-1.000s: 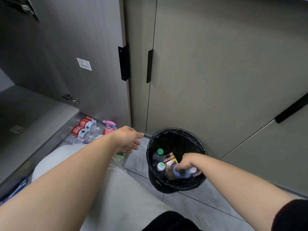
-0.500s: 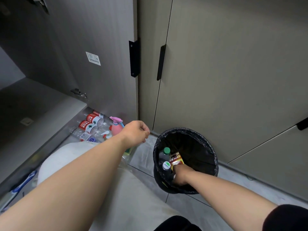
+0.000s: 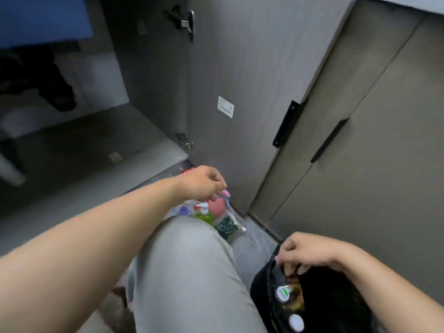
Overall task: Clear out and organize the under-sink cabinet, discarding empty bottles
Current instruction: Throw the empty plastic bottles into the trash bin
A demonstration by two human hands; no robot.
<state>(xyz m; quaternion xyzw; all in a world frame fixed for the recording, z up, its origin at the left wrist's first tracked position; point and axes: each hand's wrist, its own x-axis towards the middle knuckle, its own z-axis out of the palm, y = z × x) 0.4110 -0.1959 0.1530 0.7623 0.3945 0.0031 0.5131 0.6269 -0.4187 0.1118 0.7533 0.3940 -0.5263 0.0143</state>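
My left hand (image 3: 204,183) hovers with loosely curled fingers just above a cluster of bottles on the floor by the open cabinet. The cluster includes a pink spray bottle (image 3: 216,207) and a green one (image 3: 204,216). No grip on them is visible. My right hand (image 3: 310,253) hangs over the black-lined trash bin (image 3: 268,275) at lower right, fingers curled downward and holding nothing. Inside the bin lie discarded bottles, two with white caps (image 3: 283,293).
The open cabinet door (image 3: 240,92) stands behind the bottles, with the bare cabinet floor (image 3: 84,145) to its left. A clear bag with dark green contents (image 3: 227,228) lies by the bottles. My grey-trousered knee (image 3: 182,260) fills the middle. Closed cabinet doors (image 3: 360,164) are on the right.
My right hand has come up out of the bin and now hangs above its rim. The view swung left and down, and my left hand now hovers over the floor bottles.
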